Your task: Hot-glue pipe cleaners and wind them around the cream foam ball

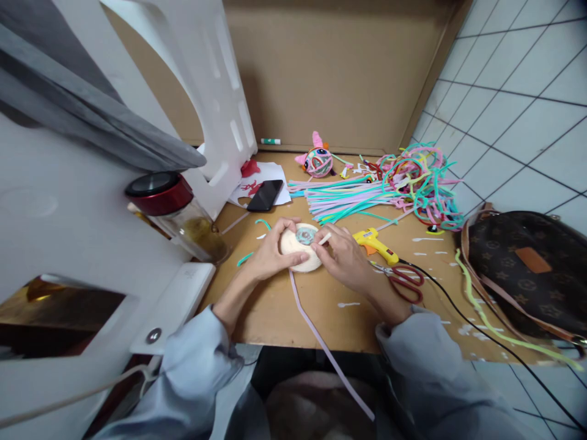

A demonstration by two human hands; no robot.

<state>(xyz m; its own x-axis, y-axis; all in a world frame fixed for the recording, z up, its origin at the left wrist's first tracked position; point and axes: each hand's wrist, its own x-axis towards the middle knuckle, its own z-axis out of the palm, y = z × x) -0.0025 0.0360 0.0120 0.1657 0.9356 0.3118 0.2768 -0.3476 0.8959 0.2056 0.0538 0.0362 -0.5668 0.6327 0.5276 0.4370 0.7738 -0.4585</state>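
My left hand is wrapped round the side of a cream-coloured round piece, thumb on its near face. A pale blue-green patch shows near its top; I cannot tell what it is. My right hand is closed at the piece's right edge, with a short whitish strip end between thumb and fingers. From beneath the piece a lilac pipe cleaner runs down over the table edge toward my lap. Beside my right hand lie a yellow glue gun and red-handled scissors.
Pipe cleaners lie in a bundle behind my hands, with a tangled heap to the right. A pink-eared ball figure, phone, red-lidded bottle and brown handbag surround the work area. A black cord trails right.
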